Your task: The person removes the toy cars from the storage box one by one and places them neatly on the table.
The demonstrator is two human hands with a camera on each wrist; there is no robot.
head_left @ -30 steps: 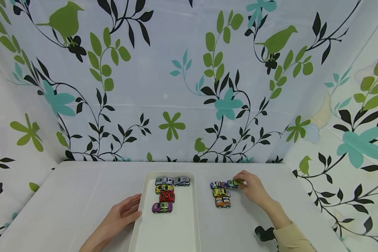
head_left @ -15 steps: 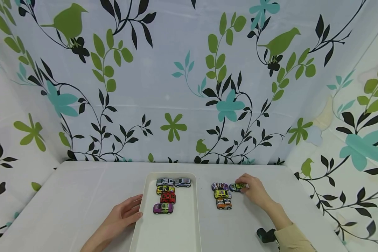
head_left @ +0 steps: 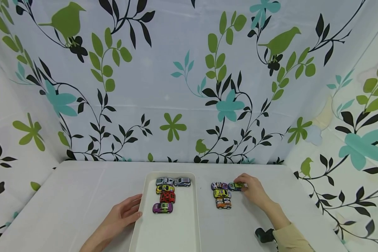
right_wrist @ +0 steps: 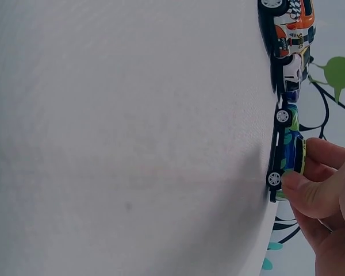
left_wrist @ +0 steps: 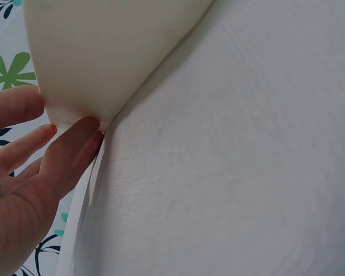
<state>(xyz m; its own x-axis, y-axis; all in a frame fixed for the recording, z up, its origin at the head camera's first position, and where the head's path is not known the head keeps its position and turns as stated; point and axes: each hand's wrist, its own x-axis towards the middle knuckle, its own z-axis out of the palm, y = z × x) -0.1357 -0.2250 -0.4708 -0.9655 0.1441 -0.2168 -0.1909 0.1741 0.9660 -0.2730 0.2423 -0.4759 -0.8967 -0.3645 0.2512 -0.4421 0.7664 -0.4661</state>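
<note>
My right hand (head_left: 254, 189) pinches a green and blue toy car (right_wrist: 290, 149) between thumb and fingers. Its wheels are at the white tabletop, its front end right at a purple and white toy car (head_left: 218, 186). Nearer to me in that group stand a yellow toy car (head_left: 222, 193) and an orange toy car (head_left: 223, 203). My left hand (head_left: 124, 214) touches the left side of a white tray (head_left: 163, 236) with extended fingertips. In the left wrist view the fingers (left_wrist: 69, 149) lie against the tray's outer wall.
Inside the tray are two silver toy cars (head_left: 181, 182) end to end at the far side, then a yellow one (head_left: 165, 189), a red one (head_left: 167, 197) and a purple one (head_left: 162, 208). A black device (head_left: 264, 235) is by the right sleeve. Patterned cloth (head_left: 189, 87) hangs behind the table.
The green and blue car has shifted slightly toward me with my right hand, now more in line with the purple and white car. My left hand has stayed at the tray.
</note>
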